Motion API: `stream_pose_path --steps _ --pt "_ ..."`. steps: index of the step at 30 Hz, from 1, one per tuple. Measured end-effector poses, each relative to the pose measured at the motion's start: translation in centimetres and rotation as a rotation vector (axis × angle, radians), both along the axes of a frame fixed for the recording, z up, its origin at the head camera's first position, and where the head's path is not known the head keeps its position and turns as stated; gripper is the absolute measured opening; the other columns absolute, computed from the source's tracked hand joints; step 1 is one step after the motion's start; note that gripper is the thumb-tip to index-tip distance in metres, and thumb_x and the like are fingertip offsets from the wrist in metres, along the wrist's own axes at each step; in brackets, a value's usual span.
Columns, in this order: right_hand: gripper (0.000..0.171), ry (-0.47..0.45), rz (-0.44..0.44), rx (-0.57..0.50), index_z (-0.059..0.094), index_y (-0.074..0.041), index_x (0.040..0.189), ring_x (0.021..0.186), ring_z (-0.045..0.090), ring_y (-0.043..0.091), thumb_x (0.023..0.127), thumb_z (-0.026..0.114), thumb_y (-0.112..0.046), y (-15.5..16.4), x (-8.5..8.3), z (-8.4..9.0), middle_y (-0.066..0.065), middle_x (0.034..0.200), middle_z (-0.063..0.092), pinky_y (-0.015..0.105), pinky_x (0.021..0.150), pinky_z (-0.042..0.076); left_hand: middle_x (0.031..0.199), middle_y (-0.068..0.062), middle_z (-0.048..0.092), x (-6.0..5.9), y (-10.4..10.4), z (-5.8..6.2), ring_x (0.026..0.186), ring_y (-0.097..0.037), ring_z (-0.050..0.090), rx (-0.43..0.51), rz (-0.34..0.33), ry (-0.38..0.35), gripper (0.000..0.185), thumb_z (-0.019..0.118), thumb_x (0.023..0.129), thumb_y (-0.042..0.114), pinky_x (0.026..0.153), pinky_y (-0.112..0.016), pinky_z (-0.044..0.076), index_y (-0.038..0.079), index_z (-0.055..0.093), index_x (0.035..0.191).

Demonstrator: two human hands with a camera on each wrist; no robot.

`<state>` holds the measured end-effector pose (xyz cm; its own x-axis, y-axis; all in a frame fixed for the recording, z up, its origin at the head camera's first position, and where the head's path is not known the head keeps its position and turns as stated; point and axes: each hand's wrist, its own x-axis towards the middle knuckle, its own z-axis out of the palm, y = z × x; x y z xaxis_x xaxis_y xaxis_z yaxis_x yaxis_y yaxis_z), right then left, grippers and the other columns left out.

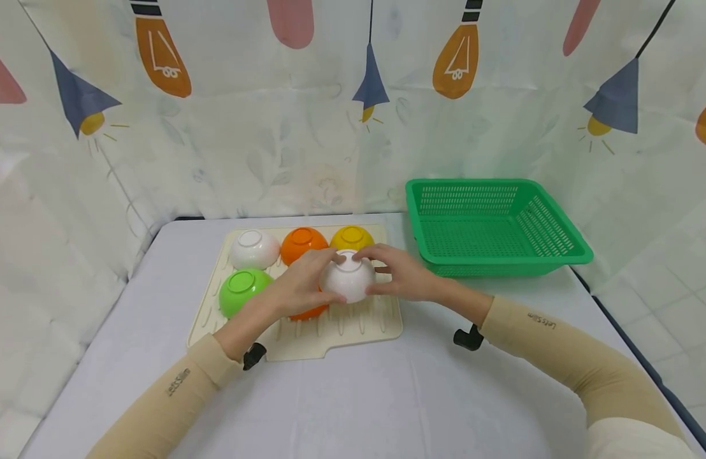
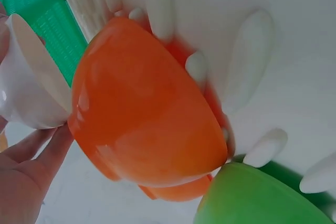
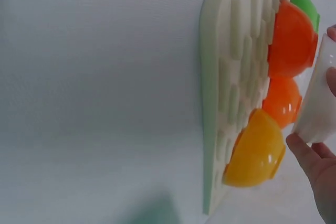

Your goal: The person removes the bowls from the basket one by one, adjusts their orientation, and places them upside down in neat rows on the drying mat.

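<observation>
**Both hands cup an upturned white bowl above the drying mat**

The left hand (image 1: 300,280) and right hand (image 1: 400,273) grip one inverted white bowl (image 1: 348,277) from opposite sides, fingers curled round its wall, base ring up. It sits between the hands, equally near both, lifted over an orange bowl (image 2: 142,108) on the ridged cream mat (image 1: 353,325). The green basket (image 1: 490,226) stands on the desk to the right, nearer the right hand.
</observation>
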<state>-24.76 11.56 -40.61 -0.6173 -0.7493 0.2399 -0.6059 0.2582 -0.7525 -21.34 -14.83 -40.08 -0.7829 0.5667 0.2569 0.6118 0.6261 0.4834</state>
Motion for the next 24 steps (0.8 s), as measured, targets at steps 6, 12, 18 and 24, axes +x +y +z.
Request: stream_pose_path --steps 6,12,18,24 --pt "0.057 0.001 -0.037 0.022 0.058 -0.006 0.137 0.13 0.05 0.028 0.086 0.084 -0.004 0.5 0.1 -0.8 0.01 0.138 0.054 0.043 0.099 0.053 0.129 -0.012 0.053 -0.1 1.0 -0.5 0.108 -0.029 0.058 -0.058 0.04 -0.034 0.066 0.092 0.079 0.036 0.093 -0.045 0.055 0.011 0.055 0.128" --pt "0.057 0.001 -0.059 0.038 0.059 -0.006 0.135 0.128 0.051 0.028 0.085 0.084 -0.003 0.9 -0.2 -1.6 0.011 0.136 0.054 0.044 0.097 0.055 0.128 -0.012 0.052 -0.3 1.9 -0.8 0.106 -0.028 0.058 -0.094 0.049 -0.044 0.067 0.092 0.079 0.034 0.093 -0.044 0.056 0.01 0.054 0.128" --pt "0.057 0.003 -0.071 0.07 0.058 -0.007 0.135 0.128 0.052 0.028 0.085 0.085 -0.005 1.0 -0.3 -2.7 0.01 0.136 0.055 0.044 0.096 0.055 0.126 -0.01 0.056 -0.6 2.3 -1.6 0.105 -0.027 0.059 -0.155 0.068 -0.038 0.07 0.093 0.076 0.037 0.094 -0.042 0.056 0.009 0.055 0.127" --pt "0.054 -0.012 -0.071 0.08 0.058 -0.007 0.135 0.128 0.052 0.029 0.087 0.082 -0.004 1.0 -0.2 -3.2 0.01 0.137 0.055 0.046 0.097 0.054 0.127 -0.01 0.059 -0.6 2.7 -2.1 0.097 -0.028 0.062 -0.224 0.092 -0.021 0.07 0.093 0.075 0.039 0.09 -0.041 0.058 0.01 0.055 0.126"
